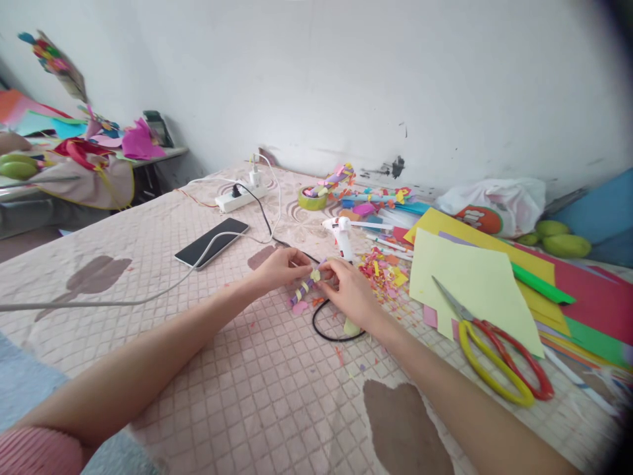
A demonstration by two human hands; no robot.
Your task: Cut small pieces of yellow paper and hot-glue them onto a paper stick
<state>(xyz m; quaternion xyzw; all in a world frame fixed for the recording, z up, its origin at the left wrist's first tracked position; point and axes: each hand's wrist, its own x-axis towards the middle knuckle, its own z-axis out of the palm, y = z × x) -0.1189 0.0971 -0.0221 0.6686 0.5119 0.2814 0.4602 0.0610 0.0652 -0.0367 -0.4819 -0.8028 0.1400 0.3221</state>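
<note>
Near the middle of the table, a thin purple paper tube (302, 291) slants between my hands, with a pale yellow strip wound round it. A small pale yellow paper piece (315, 275) sits at its upper part, between my fingertips. My left hand (283, 269) is closed, pinching the tube's upper end from the left. From the right, my right hand (349, 290) is closed on the same end, its fingertips at the yellow piece. Just beyond my hands stands a white glue gun (339, 236), its black cord looping under my right hand. Pink paper scraps (299, 307) lie by the tube's lower end.
Scissors (487, 353) with red and yellow handles lie on coloured paper sheets (465, 277) at right. Paper bits (383, 270), green tape (312, 199) and a decorated tube (336, 178) lie beyond. At left are a phone (212, 243), power strip (240, 196) and white cable (148, 300).
</note>
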